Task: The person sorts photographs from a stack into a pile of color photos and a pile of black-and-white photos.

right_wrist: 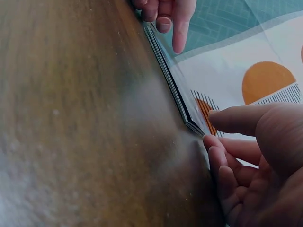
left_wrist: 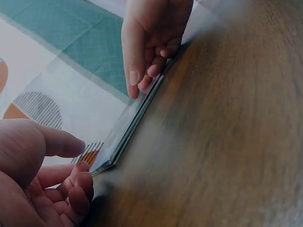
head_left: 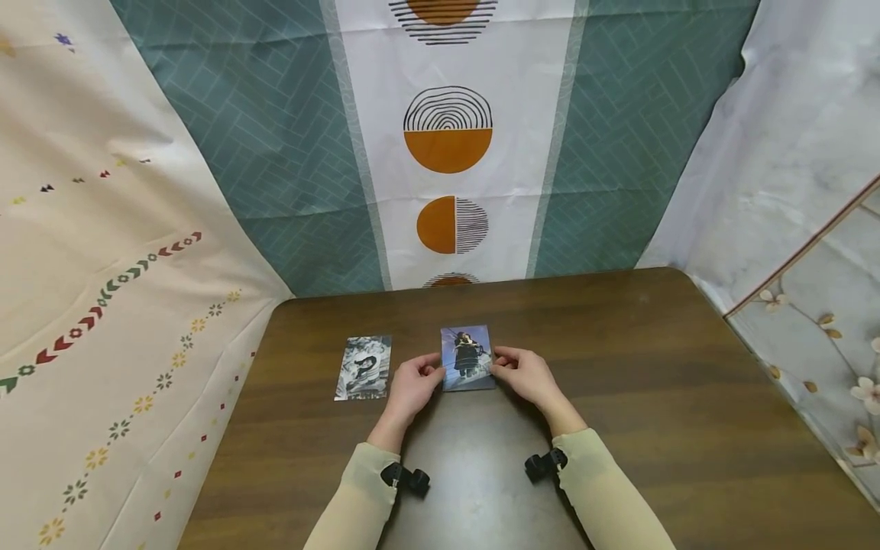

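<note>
A small stack of photo cards [head_left: 467, 359] lies on the table in front of me, its top picture a dark-clothed figure against a blue-violet sky. My left hand [head_left: 415, 383] holds its left edge, thumb over the top and curled fingers along the side. At the opposite edge, my right hand [head_left: 528, 376] grips it the same way. Layered edges of the stack [right_wrist: 170, 85] show in the right wrist view, close against the wood. Just left of my left hand lies a black-and-white photo card [head_left: 363, 368], apart from the stack.
The brown wooden table [head_left: 653, 397] extends to both sides and toward me. Behind it hangs a green and white cloth [head_left: 289, 153] with orange circles. A cream patterned cloth [head_left: 137, 305] borders the left, and a white floral one [head_left: 811, 321] the right.
</note>
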A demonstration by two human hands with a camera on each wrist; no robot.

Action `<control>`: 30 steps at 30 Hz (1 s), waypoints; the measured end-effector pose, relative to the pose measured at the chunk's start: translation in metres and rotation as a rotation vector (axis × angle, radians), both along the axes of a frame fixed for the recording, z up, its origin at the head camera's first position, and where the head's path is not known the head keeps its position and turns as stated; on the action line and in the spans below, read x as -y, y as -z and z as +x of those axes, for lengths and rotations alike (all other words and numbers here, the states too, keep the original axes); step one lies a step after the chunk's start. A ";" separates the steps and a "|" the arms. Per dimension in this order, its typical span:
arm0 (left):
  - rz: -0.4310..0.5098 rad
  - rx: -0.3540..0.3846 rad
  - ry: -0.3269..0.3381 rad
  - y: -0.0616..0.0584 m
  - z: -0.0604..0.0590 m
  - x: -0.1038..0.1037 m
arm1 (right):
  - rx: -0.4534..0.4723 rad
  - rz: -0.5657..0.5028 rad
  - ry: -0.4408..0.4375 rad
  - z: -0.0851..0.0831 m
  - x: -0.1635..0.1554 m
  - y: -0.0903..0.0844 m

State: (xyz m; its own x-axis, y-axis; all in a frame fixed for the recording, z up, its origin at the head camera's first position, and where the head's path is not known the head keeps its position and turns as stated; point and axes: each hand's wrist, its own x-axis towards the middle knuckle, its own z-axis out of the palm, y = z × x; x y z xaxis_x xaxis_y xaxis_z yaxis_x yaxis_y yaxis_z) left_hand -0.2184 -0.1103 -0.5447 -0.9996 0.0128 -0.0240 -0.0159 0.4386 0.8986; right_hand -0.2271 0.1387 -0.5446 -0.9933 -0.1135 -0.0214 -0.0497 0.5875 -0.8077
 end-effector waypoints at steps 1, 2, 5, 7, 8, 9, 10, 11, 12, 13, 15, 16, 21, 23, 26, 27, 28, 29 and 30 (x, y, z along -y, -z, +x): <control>-0.005 -0.003 0.002 0.001 0.001 0.000 | 0.002 0.007 0.001 0.000 0.000 0.002; -0.010 -0.005 0.006 0.001 0.002 0.001 | 0.004 0.012 0.001 0.001 0.001 0.003; -0.017 -0.010 0.012 0.002 0.004 0.002 | -0.001 0.025 0.005 0.002 0.002 0.005; -0.019 -0.013 0.018 0.002 0.004 0.003 | -0.009 0.034 0.011 0.002 0.003 0.006; -0.023 -0.014 0.020 0.002 0.004 0.003 | -0.015 0.041 0.015 0.002 0.004 0.006; -0.029 -0.016 0.021 0.003 0.004 0.003 | -0.023 0.051 0.017 0.002 0.005 0.006; -0.036 -0.020 0.024 0.003 0.003 0.003 | -0.031 0.061 0.019 0.002 0.006 0.006; -0.044 -0.021 0.027 0.004 0.002 0.003 | -0.038 0.070 0.021 0.002 0.006 0.005; -0.055 -0.022 0.029 0.004 0.001 0.003 | -0.045 0.079 0.023 0.002 0.007 0.005; -0.067 -0.023 0.031 0.004 0.000 0.002 | -0.051 0.087 0.023 0.001 0.008 0.004; -0.091 -0.032 0.042 0.005 -0.001 0.002 | -0.062 0.100 0.026 0.001 0.008 0.004; -0.098 -0.035 0.046 0.005 -0.001 0.002 | -0.065 0.106 0.027 0.001 0.008 0.004; -0.145 -0.044 0.064 0.007 0.001 0.001 | -0.069 0.126 0.028 0.003 0.008 0.007; -0.162 -0.038 0.064 0.007 0.001 0.000 | -0.068 0.131 0.028 0.003 0.009 0.007; -0.184 -0.041 0.067 0.006 0.001 -0.001 | -0.074 0.131 0.030 0.003 0.010 0.006; -0.191 -0.045 0.068 0.005 0.000 -0.001 | -0.076 0.132 0.031 0.003 0.010 0.005; -0.196 -0.045 0.068 0.005 0.001 -0.001 | -0.076 0.134 0.032 0.004 0.011 0.005; -0.199 -0.045 0.069 0.004 0.001 -0.002 | -0.081 0.137 0.031 0.004 0.011 0.004; -0.202 -0.048 0.070 0.004 0.001 -0.002 | -0.081 0.141 0.032 0.004 0.011 0.004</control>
